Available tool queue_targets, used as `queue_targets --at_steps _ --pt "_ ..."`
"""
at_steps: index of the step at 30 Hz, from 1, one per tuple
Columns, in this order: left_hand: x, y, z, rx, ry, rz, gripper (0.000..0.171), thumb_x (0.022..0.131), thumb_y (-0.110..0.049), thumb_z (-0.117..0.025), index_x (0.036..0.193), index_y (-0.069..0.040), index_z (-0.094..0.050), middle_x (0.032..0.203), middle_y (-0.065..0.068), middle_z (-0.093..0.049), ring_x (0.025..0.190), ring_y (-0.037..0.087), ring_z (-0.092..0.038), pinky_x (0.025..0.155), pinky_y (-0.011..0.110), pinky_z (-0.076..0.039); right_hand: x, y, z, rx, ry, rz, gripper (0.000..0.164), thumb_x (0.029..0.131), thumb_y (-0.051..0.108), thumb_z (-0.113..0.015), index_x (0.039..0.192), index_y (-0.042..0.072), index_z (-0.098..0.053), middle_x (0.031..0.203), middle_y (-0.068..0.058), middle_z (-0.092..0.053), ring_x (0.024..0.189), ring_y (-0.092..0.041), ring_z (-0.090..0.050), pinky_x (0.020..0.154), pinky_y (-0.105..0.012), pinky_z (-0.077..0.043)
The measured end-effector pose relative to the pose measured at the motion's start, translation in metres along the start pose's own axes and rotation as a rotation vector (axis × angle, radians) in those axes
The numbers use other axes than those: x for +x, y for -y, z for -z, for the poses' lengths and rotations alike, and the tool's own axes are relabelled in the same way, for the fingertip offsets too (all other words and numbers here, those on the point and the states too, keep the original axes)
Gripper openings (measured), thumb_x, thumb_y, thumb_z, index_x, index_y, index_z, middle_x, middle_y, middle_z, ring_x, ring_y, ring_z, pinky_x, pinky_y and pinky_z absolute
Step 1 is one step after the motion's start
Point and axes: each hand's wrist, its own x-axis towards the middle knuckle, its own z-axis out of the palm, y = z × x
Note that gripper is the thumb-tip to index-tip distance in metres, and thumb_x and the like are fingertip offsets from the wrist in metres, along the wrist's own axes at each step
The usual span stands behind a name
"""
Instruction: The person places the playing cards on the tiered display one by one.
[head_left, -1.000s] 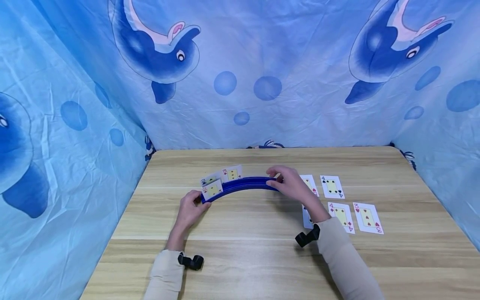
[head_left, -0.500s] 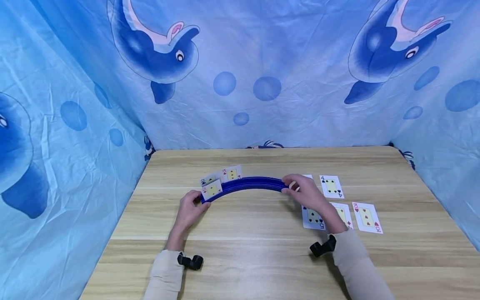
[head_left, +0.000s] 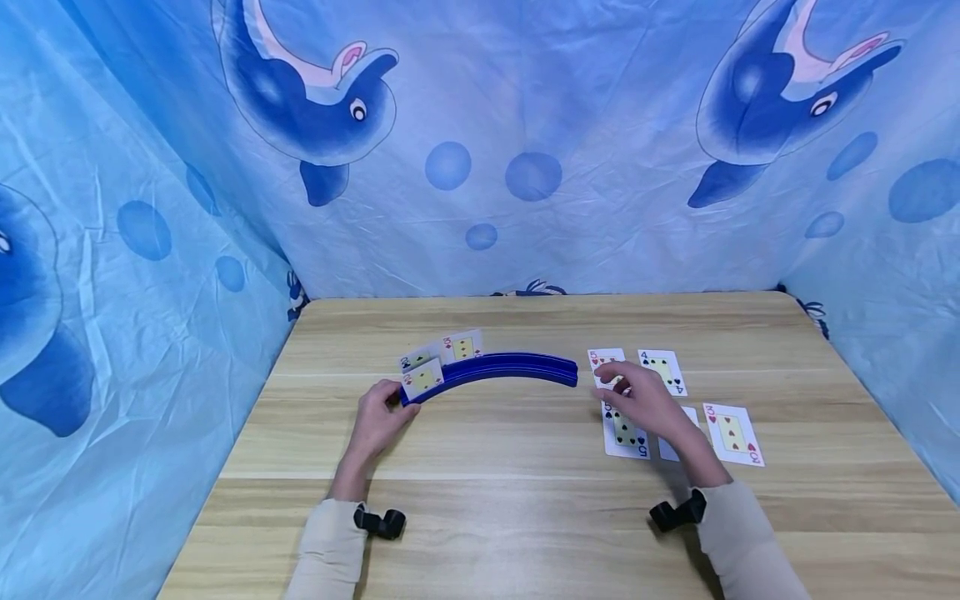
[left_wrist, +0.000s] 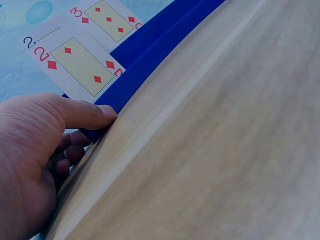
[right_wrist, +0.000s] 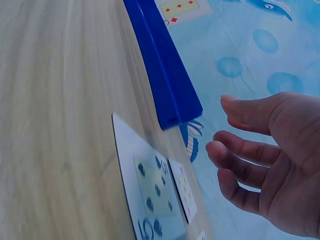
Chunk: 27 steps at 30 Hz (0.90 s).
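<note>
A curved blue card holder (head_left: pixel 517 364) stands on the table, and my left hand (head_left: pixel 377 419) grips its left end. The left wrist view shows that thumb on the holder's front, just below the two of diamonds (left_wrist: pixel 82 65). Behind this card a black two (head_left: pixel 417 358) is mostly covered; the three of diamonds (head_left: pixel 462 344) stands to its right. My right hand (head_left: pixel 641 400) hovers beyond the holder's right end, fingers loosely bent and holding nothing. Near it lie the five of hearts (head_left: pixel 604 357) and five of spades (head_left: pixel 625 433).
The four of spades (head_left: pixel 662 372) and three of hearts (head_left: pixel 734 435) lie face up further right. Another card (head_left: pixel 667 450) is partly hidden under my right wrist. A blue dolphin-print curtain (head_left: pixel 495 275) hangs behind the wooden table (head_left: pixel 480 517).
My right hand has slid right along the holder and come off its right end, over the loose cards. My left hand keeps its grip in the same place.
</note>
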Motion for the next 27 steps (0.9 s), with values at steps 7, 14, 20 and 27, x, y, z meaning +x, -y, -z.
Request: queue_targets --at_steps 7,14,20,27 --pt "0.001 0.0 0.0 0.01 -0.023 -0.001 0.036 0.08 -0.007 -0.079 0.113 0.005 -0.07 0.108 0.019 -0.068 0.098 0.029 -0.061 0.084 0.031 -0.046 -0.011 -0.01 0.008 -0.022 -0.027 0.001 0.03 0.092 0.015 -0.071 0.12 0.004 -0.067 0.11 -0.014 -0.073 0.086 -0.019 -0.067 0.07 -0.025 -0.052" --pt "0.0 0.0 -0.001 0.014 -0.017 -0.004 0.035 0.081 -0.007 -0.08 0.112 0.005 -0.07 0.108 0.019 -0.068 0.097 0.028 -0.062 0.082 0.029 -0.047 -0.022 -0.024 0.016 -0.019 -0.011 -0.047 0.033 0.093 0.017 -0.07 0.123 0.004 -0.066 0.112 -0.014 -0.072 0.09 -0.021 -0.067 0.07 -0.025 -0.052" --pt "0.0 0.0 -0.001 0.015 -0.013 -0.008 0.035 0.081 -0.007 -0.08 0.113 0.005 -0.07 0.108 0.019 -0.068 0.098 0.028 -0.062 0.082 0.029 -0.047 -0.03 -0.034 0.026 -0.05 -0.018 -0.086 0.035 0.094 0.02 -0.069 0.125 0.003 -0.065 0.111 -0.015 -0.071 0.091 -0.022 -0.067 0.071 -0.026 -0.05" --pt "0.001 0.001 -0.001 0.011 -0.011 -0.006 0.036 0.08 -0.007 -0.08 0.112 0.005 -0.07 0.107 0.019 -0.068 0.096 0.028 -0.061 0.083 0.03 -0.047 -0.042 -0.045 0.037 -0.086 -0.047 -0.104 0.036 0.094 0.019 -0.07 0.125 0.002 -0.064 0.113 -0.018 -0.07 0.092 -0.026 -0.068 0.071 -0.027 -0.05"
